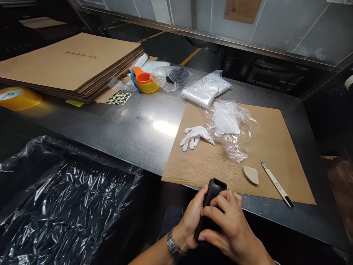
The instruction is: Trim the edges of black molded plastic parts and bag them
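Note:
A long black hollow piece (213,188), open at its upper end, is held tilted just off the table's front edge. My left hand (192,217) wraps round its left side, a metal watch on that wrist. Across its top and right side lies my right hand (227,217), fingers bent and gripping it; whether anything is under those fingertips is hidden. Beyond the hands, a sheet of cardboard (198,165) covers part of the metal table. On it rest a tan wedge-shaped pad (250,175), a craft knife (277,183) marked A26 and a white glove (196,137).
Clear plastic wrap (238,147) and a packed bundle of plastic bags (206,88) lie farther back. An orange tape dispenser (145,81) stands near stacked cardboard (68,59). A tape roll (20,98) sits far left. Black plastic sheeting (68,206) fills the lower left.

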`<state>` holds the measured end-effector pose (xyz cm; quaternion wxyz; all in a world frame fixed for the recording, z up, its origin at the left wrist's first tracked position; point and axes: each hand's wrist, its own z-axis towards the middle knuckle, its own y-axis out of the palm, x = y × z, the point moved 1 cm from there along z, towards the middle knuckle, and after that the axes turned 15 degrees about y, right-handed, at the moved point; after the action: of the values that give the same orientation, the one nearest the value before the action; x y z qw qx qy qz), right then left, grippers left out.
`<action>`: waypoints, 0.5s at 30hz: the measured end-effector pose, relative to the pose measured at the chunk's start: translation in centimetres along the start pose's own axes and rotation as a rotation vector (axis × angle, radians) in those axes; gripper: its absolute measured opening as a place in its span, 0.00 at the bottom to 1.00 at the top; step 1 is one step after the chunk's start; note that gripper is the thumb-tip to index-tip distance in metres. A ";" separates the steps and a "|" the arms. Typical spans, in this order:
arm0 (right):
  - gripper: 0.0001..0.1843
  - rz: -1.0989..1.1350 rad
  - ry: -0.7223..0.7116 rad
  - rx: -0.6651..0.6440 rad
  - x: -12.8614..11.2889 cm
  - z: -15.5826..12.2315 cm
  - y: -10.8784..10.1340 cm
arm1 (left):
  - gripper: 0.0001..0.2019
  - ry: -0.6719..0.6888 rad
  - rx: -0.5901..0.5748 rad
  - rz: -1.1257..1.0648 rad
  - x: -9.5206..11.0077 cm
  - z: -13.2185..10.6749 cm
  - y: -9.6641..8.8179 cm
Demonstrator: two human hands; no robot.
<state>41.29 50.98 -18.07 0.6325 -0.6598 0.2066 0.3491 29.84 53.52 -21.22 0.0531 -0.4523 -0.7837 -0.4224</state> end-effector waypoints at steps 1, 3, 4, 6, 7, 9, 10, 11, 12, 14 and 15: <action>0.17 0.014 0.015 -0.020 0.1 0.0 -0.1 | 0.16 0.011 0.010 0.019 -0.1 -0.1 0.1; 0.15 0.026 0.056 -0.040 0.6 0.2 -0.4 | 0.15 0.046 0.006 0.053 -0.2 -0.4 0.3; 0.13 0.017 0.083 -0.034 0.8 0.3 -0.7 | 0.15 0.045 -0.005 0.090 -0.2 -0.5 0.5; 0.12 -0.030 0.133 -0.009 1.6 0.7 -1.4 | 0.19 -0.006 -0.030 0.205 -0.3 -1.0 0.8; 0.12 -0.058 0.147 0.008 2.0 0.9 -1.8 | 0.22 -0.043 -0.036 0.270 -0.4 -1.2 0.8; 0.15 -0.077 0.143 0.035 2.7 1.3 -2.7 | 0.25 -0.094 -0.050 0.372 -0.4 -1.4 0.9; 0.16 -0.066 0.131 0.035 3.0 1.5 -3.0 | 0.26 -0.107 -0.066 0.398 -0.4 -1.5 0.9; 0.15 -0.046 0.121 0.027 3.3 1.7 -3.3 | 0.27 -0.121 -0.085 0.415 -0.4 -1.5 0.8; 0.13 -0.022 0.112 0.007 3.5 1.9 -3.6 | 0.28 -0.138 -0.101 0.428 -0.5 -1.5 0.7; 0.08 0.012 0.099 -0.046 3.6 2.1 -3.8 | 0.30 -0.175 -0.116 0.434 -0.5 -1.5 0.6; 0.06 0.018 0.095 -0.066 3.7 2.2 -3.9 | 0.31 -0.192 -0.111 0.431 -0.5 -1.5 0.5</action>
<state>46.09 54.22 -17.94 0.5969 -0.6943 0.2308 0.3293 30.09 52.24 -20.24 0.0424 -0.6494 -0.6461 -0.3987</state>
